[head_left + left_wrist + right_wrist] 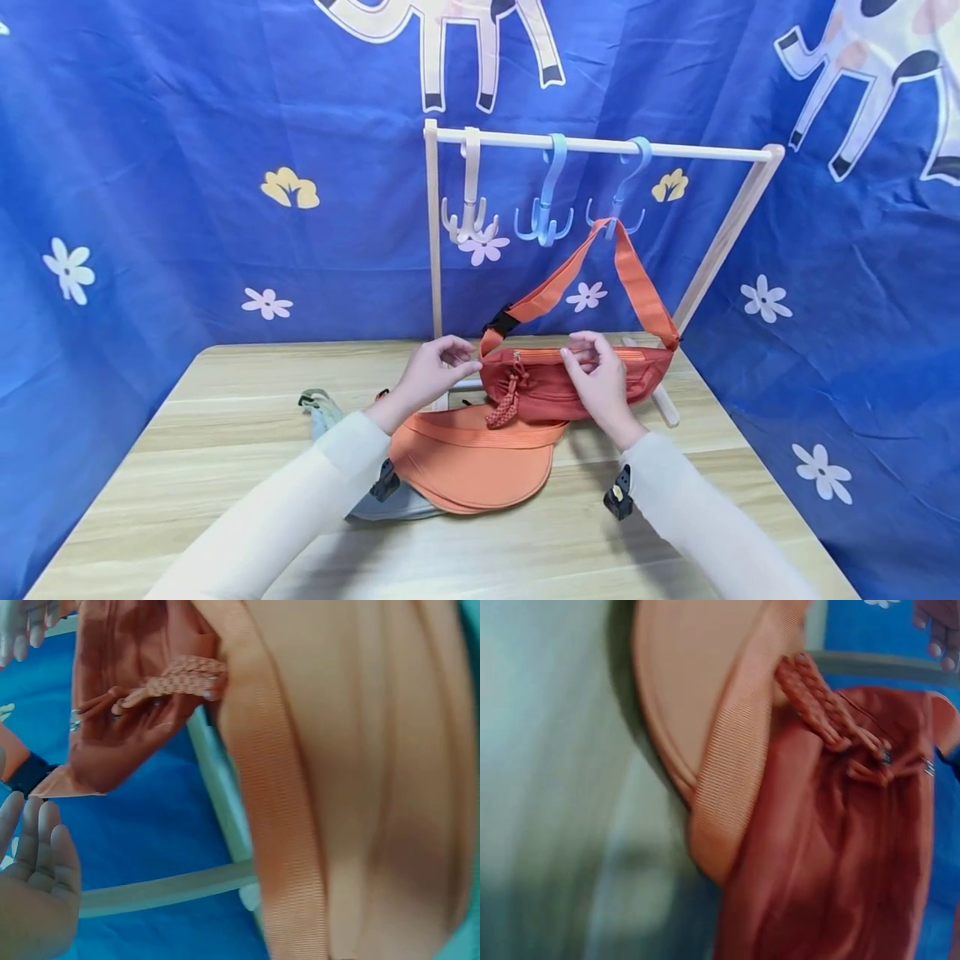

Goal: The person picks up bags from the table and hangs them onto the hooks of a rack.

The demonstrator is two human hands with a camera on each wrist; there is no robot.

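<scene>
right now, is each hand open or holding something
Left hand: open, near the red fabric waist bag.
Right hand: open, in front of that bag.

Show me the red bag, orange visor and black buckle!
Red bag [553,402]: head view, on its front.
Orange visor [480,473]: head view, on the brim.
Black buckle [502,322]: head view, its middle.

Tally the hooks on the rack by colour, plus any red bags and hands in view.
Whitish hooks: 1
Blue hooks: 2, the middle hook and right hook
Red bags: 1
Hands: 2, left hand and right hand
Total: 6
</scene>
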